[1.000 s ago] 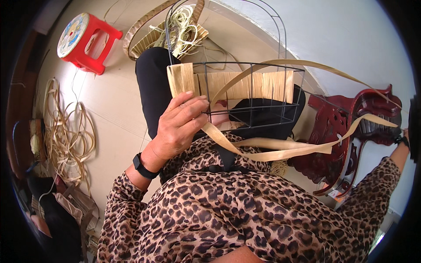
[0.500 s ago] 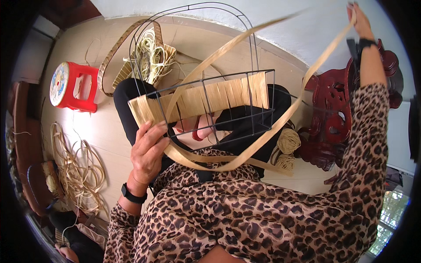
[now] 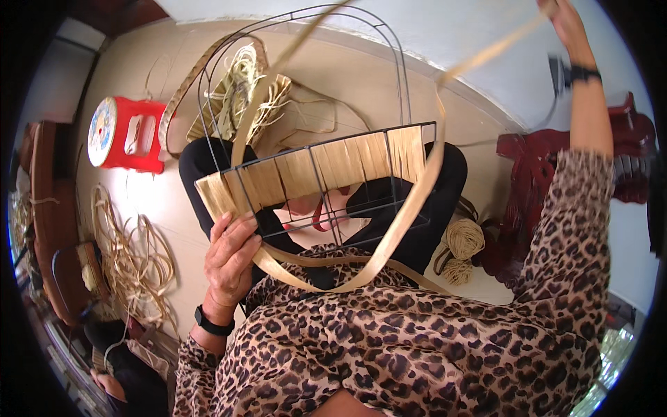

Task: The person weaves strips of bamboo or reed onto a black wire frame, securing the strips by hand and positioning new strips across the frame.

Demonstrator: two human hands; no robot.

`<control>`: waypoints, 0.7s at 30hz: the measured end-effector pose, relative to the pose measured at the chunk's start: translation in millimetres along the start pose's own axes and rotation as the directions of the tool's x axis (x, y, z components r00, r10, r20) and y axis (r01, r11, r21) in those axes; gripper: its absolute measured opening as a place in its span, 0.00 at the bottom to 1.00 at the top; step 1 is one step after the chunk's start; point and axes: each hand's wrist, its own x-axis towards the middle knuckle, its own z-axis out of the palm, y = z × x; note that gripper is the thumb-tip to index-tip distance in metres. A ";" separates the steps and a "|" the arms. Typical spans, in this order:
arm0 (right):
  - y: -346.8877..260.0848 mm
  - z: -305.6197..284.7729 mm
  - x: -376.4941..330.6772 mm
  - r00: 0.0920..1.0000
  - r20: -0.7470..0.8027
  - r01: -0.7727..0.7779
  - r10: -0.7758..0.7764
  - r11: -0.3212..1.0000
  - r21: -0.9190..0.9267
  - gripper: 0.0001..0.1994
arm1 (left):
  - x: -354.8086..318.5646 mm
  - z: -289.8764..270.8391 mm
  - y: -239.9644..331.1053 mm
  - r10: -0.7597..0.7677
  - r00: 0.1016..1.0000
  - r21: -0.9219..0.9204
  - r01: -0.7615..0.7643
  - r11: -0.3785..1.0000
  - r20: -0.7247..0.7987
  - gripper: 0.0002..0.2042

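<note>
A black wire basket frame [image 3: 321,184] with a tall arched handle rests over my lap. Tan flat strip wraps one of its sides in a close-set band [image 3: 299,174]. My left hand [image 3: 233,260] grips the wrapped corner at the frame's left end, thumb and fingers closed on it. High at the upper right, my right hand [image 3: 566,28] pinches a long tan strip [image 3: 389,254], its fingertips partly cut off by the picture's rim. That strip dips in a loop before my belly and passes under my left hand. Another length rises past the handle, blurred.
A woven basket [image 3: 219,101] with pale loose fibres stands beyond my left knee. Left are a red stool [image 3: 135,135] and heaped tan strips [image 3: 139,257]. Twine bundles [image 3: 464,240] and carved dark-red furniture [image 3: 535,174] lie right. Another person's hand [image 3: 110,383] shows lower left.
My right hand has risen slightly, drawing the strip upward so its loop has narrowed. The length by the handle has swung left. My left hand keeps its hold on the corner.
</note>
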 end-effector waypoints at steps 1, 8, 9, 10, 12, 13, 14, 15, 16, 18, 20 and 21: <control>20.0 -15.2 -14.1 1.000 -0.014 -0.028 0.028 0.999 -0.037 0.09 | -1.1 -2.3 2.5 -0.008 1.000 0.032 0.008 0.999 -0.004 0.07; 27.2 -293.0 -131.4 0.971 -0.160 -0.229 0.179 0.895 -0.383 0.22 | 0.5 -3.1 -6.7 0.020 1.000 -0.023 -0.020 1.000 -0.013 0.08; 29.9 -265.9 -154.9 0.944 -0.223 -0.319 0.243 0.843 -0.433 0.21 | -2.5 -3.6 -5.7 0.003 1.000 -0.010 -0.003 1.000 -0.013 0.08; 22.2 -251.3 -180.3 0.916 -0.277 -0.394 0.291 0.785 -0.479 0.21 | -3.3 -2.5 -7.7 0.003 1.000 -0.015 -0.003 1.000 -0.016 0.08; 5.7 -223.0 -224.9 0.870 -0.334 -0.492 0.362 0.669 -0.557 0.20 | -3.6 3.5 -14.5 0.041 0.999 -0.047 -0.042 0.998 -0.026 0.09; -2.1 -205.8 -238.6 0.856 -0.343 -0.517 0.387 0.619 -0.591 0.20 | -4.5 6.4 -18.0 0.050 0.998 -0.061 -0.051 0.997 -0.031 0.09; -9.3 -189.3 -248.8 0.845 -0.345 -0.532 0.409 0.573 -0.623 0.20 | -4.5 8.6 -20.8 0.059 0.998 -0.073 -0.062 0.995 -0.033 0.09; -11.4 -173.0 -256.0 0.840 -0.340 -0.535 0.422 0.539 -0.651 0.19 | -3.6 11.4 -21.5 0.072 0.997 -0.075 -0.074 0.994 -0.038 0.09; -13.0 -156.0 -258.2 0.843 -0.320 -0.521 0.432 0.514 -0.681 0.19 | -1.9 12.2 -20.6 0.075 0.997 -0.075 -0.078 0.994 -0.035 0.09; -26.0 -112.5 -253.7 0.872 -0.264 -0.456 0.411 0.490 -0.743 0.18 | 1.4 15.9 -22.2 0.095 0.995 -0.092 -0.098 0.991 -0.035 0.09; -33.7 -64.1 -234.3 0.925 -0.143 -0.317 0.351 0.512 -0.798 0.18 | 4.6 18.4 -21.5 0.108 0.993 -0.099 -0.111 0.989 -0.038 0.08; -38.5 -36.8 -221.5 0.948 -0.067 -0.231 0.310 0.530 -0.816 0.18 | 6.3 19.4 -21.0 0.116 0.992 -0.106 -0.120 0.987 -0.042 0.08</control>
